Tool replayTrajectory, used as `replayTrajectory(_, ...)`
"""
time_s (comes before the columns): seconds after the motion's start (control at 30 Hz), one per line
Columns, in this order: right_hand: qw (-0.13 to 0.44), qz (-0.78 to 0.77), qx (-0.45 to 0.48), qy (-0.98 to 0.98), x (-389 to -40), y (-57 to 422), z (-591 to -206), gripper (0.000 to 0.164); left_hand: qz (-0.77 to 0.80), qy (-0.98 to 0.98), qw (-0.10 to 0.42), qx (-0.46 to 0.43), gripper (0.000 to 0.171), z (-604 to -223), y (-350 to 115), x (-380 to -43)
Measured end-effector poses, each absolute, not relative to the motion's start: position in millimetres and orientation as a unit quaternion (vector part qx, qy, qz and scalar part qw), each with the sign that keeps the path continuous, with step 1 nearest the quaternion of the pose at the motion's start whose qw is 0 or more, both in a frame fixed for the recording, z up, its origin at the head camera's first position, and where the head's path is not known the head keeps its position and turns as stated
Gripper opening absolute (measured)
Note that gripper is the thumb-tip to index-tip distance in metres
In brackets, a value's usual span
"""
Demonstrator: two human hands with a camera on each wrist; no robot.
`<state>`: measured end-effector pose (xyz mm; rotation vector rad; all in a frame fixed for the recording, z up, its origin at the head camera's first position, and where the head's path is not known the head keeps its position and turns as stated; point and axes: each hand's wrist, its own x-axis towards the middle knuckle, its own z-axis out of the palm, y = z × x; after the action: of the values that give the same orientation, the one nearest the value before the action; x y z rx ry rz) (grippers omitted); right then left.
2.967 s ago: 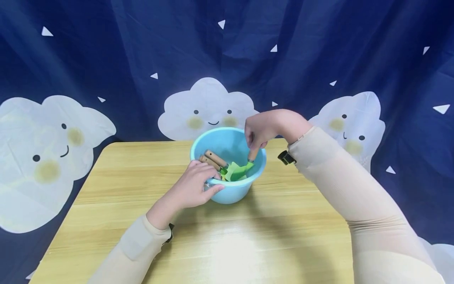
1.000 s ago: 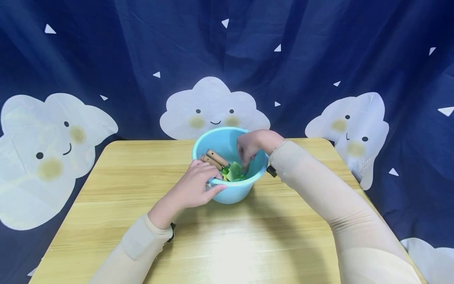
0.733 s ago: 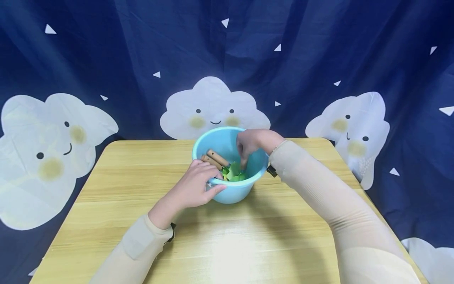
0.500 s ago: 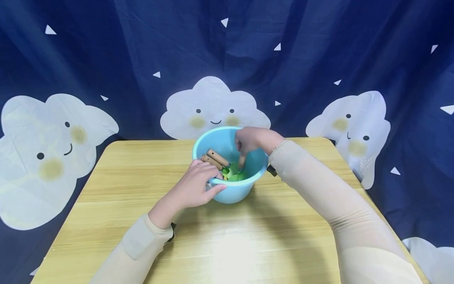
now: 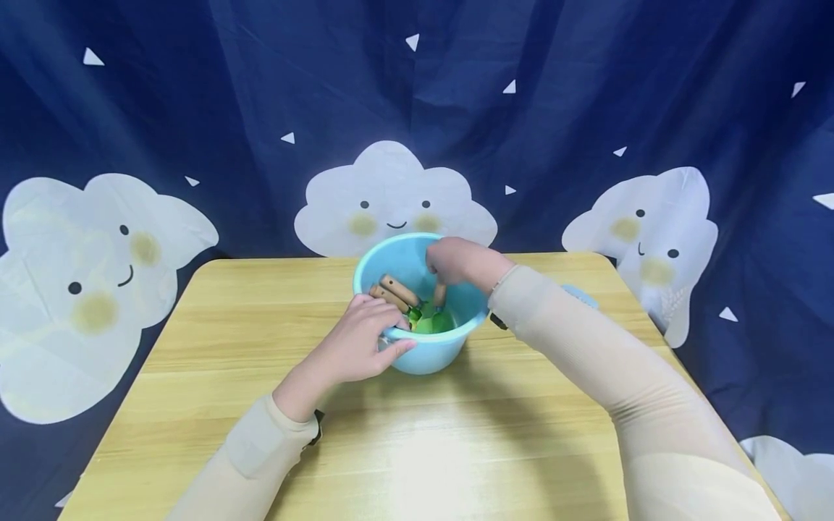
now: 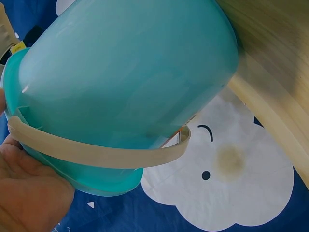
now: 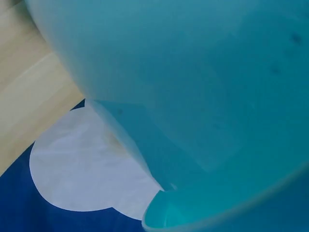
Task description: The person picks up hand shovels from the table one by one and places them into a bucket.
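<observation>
A light blue bucket (image 5: 426, 356) stands on the wooden table with garden tools inside. My left hand (image 5: 355, 339) grips its near left rim, thumb outside and fingers over the edge; the left wrist view shows the palm beside the bucket's beige carrying handle (image 6: 96, 153). Inside the far right of the rim, my right hand (image 5: 458, 260) has curled fingers at the top of the wooden handle of a green hand trowel (image 5: 440, 295). Two more wooden tool handles (image 5: 399, 291) lean at the left inside. Green blades sit low in the bucket, partly hidden by the rim.
The table (image 5: 247, 311) reaches back to a dark blue curtain (image 5: 247, 65) printed with white clouds. Beyond my right sleeve (image 5: 586, 347) shows a small light blue shape (image 5: 578, 295), partly covered by the sleeve.
My right hand has lowered the trowel into the bucket, then shifted slightly left and up, leaving more wooden handle showing. A light blue shape has appeared behind the right sleeve. The left hand stays put.
</observation>
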<state>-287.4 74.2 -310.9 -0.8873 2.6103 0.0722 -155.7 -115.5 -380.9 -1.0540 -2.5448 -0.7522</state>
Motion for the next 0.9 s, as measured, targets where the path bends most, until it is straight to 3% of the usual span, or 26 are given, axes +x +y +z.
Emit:
replayTrajectory(0.23,0.175,0.068,-0.356,0.915,-287,76,-313,0.029,-0.260,-0.883,0.141,-0.365,0.020,-382,-115,-156)
replayTrajectory(0.47,0.163,0.067,-0.384,0.906,-290,79,-317,0.026,-0.259,-0.886,0.136,-0.361,0.021,-381,-115,-156)
replayTrajectory(0.83,0.083,0.121,-0.446,0.883,-293,81,-327,0.005,-0.256,-0.887,0.136,-0.359,0.021,-381,-115,-156)
replayTrajectory(0.9,0.082,0.132,-0.447,0.881,-295,80,-330,0.015,-0.256,-0.887,0.136,-0.359,0.021,-381,-115,-156)
